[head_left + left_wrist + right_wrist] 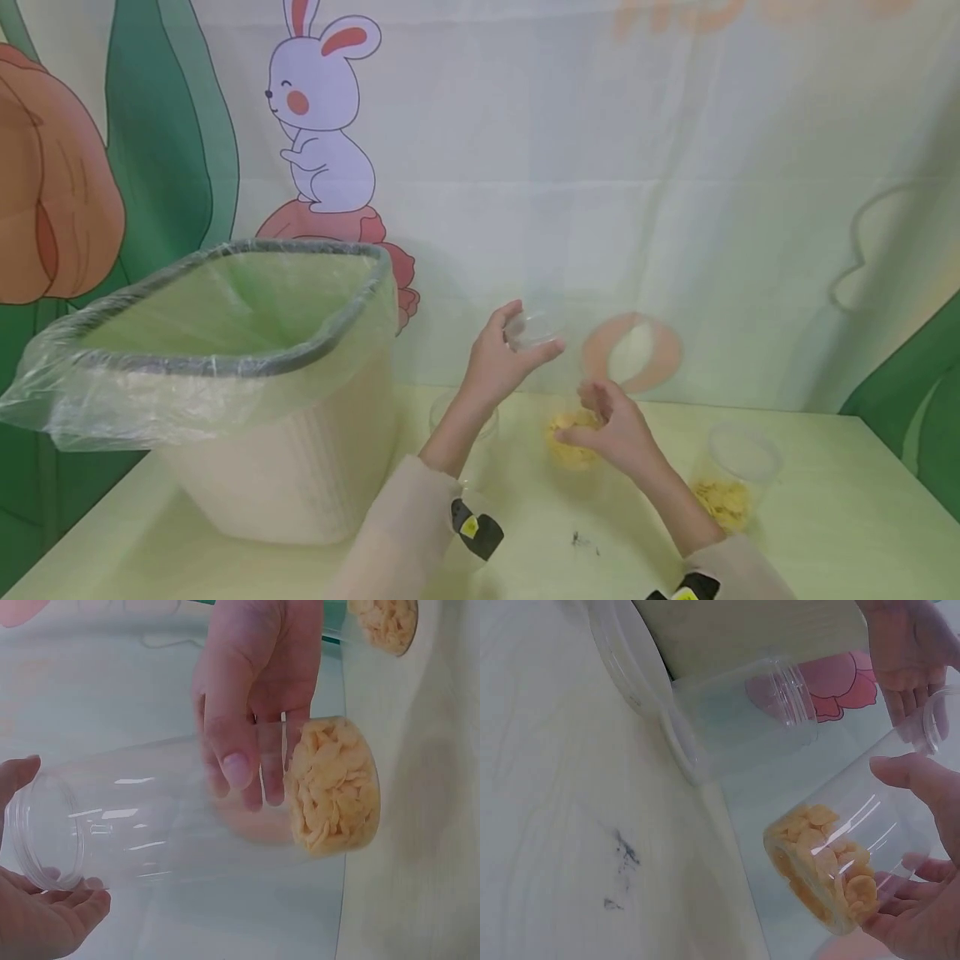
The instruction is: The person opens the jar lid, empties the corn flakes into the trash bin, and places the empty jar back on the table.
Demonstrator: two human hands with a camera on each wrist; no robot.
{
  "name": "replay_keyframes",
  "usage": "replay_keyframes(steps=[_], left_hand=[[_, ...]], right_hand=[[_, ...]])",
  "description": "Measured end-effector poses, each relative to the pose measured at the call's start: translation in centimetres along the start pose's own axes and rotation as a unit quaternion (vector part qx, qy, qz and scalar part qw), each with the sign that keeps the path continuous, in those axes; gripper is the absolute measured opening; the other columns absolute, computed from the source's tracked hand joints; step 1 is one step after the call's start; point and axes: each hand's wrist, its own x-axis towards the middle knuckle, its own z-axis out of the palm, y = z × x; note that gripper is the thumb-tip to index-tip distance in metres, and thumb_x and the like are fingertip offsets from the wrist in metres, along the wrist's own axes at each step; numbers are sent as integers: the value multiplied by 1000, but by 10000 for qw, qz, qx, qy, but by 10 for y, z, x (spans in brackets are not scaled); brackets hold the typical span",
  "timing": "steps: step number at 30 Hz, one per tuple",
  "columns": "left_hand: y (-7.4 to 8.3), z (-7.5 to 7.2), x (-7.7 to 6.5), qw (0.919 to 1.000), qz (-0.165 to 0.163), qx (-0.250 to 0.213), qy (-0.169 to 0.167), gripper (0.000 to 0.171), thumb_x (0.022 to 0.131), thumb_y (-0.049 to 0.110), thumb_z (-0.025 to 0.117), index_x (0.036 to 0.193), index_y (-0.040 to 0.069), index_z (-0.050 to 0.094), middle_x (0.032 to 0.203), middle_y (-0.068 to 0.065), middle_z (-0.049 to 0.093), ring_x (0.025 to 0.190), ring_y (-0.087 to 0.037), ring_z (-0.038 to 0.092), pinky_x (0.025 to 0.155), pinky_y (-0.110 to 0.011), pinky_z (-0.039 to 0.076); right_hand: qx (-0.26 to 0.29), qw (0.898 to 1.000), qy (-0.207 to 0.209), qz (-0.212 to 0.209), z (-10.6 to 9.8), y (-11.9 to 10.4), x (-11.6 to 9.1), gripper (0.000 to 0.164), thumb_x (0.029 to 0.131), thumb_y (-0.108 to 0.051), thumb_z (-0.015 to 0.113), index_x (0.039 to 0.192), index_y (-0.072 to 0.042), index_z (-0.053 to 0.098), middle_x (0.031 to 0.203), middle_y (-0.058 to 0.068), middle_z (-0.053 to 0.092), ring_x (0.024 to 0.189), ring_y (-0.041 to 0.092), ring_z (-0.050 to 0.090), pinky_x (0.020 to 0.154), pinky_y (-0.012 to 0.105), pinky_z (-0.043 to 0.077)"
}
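Note:
A tall clear jar (pixel 534 329) with yellow flakes (pixel 335 786) in its bottom is held between both hands, tilted in the right wrist view. My left hand (pixel 504 354) holds it round the open, threaded mouth (pixel 46 829), thumb on one side and fingers on the other. Lower down, my right hand (pixel 622 429) grips the jar's side near the flakes, thumb opposite the fingers. A second clear jar (pixel 739 720), without visible contents, stands on the table behind my left forearm. To the right of my right forearm is another clear jar (pixel 723 504) with flakes.
A large pale bin (pixel 277 467) lined with a clear bag stands at the left. A round, clear lid-like disc (pixel 630 660) lies on the table (pixel 817 517). Small dark marks (pixel 626 849) spot the tabletop. A printed cloth (pixel 480 208) hangs behind.

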Motion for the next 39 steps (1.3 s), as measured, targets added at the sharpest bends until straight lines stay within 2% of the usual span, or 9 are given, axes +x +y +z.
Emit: replay_keyframes(steps=[4, 7, 10, 17, 25, 31, 39], left_hand=[[3, -4, -7, 9997, 31, -149, -211, 82, 73, 38, 74, 140, 19, 32, 139, -3, 41, 126, -24, 38, 96, -44, 39], [4, -8, -14, 9991, 80, -206, -364, 82, 72, 37, 75, 140, 20, 32, 139, -2, 41, 125, -24, 40, 95, -44, 40], [5, -10, -21, 9987, 148, -200, -440, 82, 72, 37, 75, 140, 21, 32, 139, -1, 41, 126, -25, 39, 97, -43, 38], [8, -11, -37, 9977, 369, -177, -535, 78, 74, 35, 74, 139, 20, 34, 139, -2, 41, 126, -28, 39, 100, -44, 35], [7, -14, -47, 9962, 598, -358, -515, 77, 74, 29, 76, 138, 16, 35, 137, 2, 42, 126, -15, 39, 103, -34, 33], [6, -12, -54, 9960, 553, -554, -423, 78, 71, 28, 78, 137, 17, 36, 135, 5, 43, 125, -11, 40, 102, -30, 33], [6, -10, -65, 9936, 494, -990, -204, 81, 70, 22, 79, 137, 13, 35, 135, -4, 44, 125, -18, 41, 102, -33, 34]], right_hand=[[41, 9998, -62, -192, -2, -1, -7, 79, 70, -20, 79, 131, 4, 35, 133, 23, 43, 128, 36, 32, 104, 49, 26], [29, 9996, -88, -262, -3, -4, -13, 79, 69, -19, 80, 131, 3, 35, 133, 23, 44, 128, 35, 33, 105, 49, 25], [51, 9995, -121, -295, -5, -7, -20, 77, 68, -17, 80, 129, 1, 37, 132, 20, 46, 127, 33, 36, 105, 45, 25], [-2, 9990, -120, -433, -9, -14, -33, 77, 67, -16, 80, 129, 1, 38, 131, 19, 48, 126, 33, 38, 104, 46, 27], [-290, 9978, -93, -591, -12, -17, -39, 75, 65, -19, 82, 126, 0, 42, 127, 17, 52, 123, 32, 42, 101, 48, 31], [-398, 9967, -138, -697, -15, -18, -43, 76, 64, -21, 83, 125, -2, 43, 126, 16, 53, 121, 31, 45, 100, 49, 32], [-622, 9938, -126, -917, -19, -25, -48, 74, 62, -18, 84, 123, -1, 45, 124, 18, 54, 119, 32, 47, 98, 51, 34]])
